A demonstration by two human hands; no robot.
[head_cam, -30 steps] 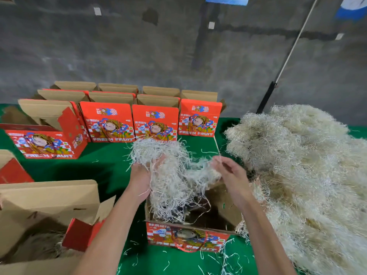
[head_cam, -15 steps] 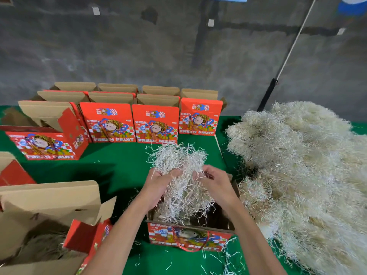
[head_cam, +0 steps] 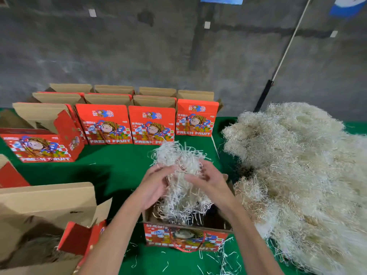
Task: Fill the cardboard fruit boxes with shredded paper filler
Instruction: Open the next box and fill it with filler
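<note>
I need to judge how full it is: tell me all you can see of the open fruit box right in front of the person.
The fruit box is brown cardboard inside, with a red printed front reading FRESH FRUIT and a red cord handle. It stands upright on the green table, top open. A clump of shredded paper hangs into it, held between the left hand and right hand. Dark space shows at its right side.

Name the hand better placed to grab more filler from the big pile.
Right. The right hand is on the side of the big pile; the left hand would have to cross over the open box.
</note>
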